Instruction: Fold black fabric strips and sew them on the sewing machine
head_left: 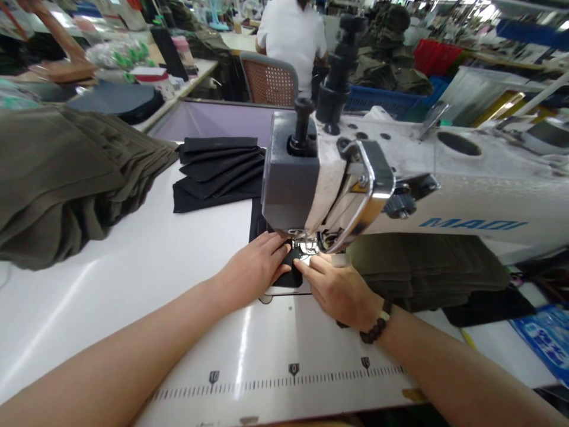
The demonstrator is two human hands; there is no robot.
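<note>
A small piece of black fabric [288, 277] lies under the presser foot [307, 244] of a sewing machine [291, 184]. My left hand [251, 267] rests flat on the fabric's left side, fingers stretched toward the needle area and thumb out. From the right, my right hand [340, 290] touches the fabric's edge with an extended index fingertip; its other fingers are bent close to the presser foot, and its thumb is hidden. Behind my left hand, a fanned stack of black fabric pieces [217, 169] lies beside the machine head.
Olive fabric pieces [57, 178] are piled at the left, and another olive stack [427, 267] sits under the machine arm. A ruler scale [275, 384] runs along the front of the white table [195, 356]. Beyond stand a chair [271, 80] and a person in white [291, 41].
</note>
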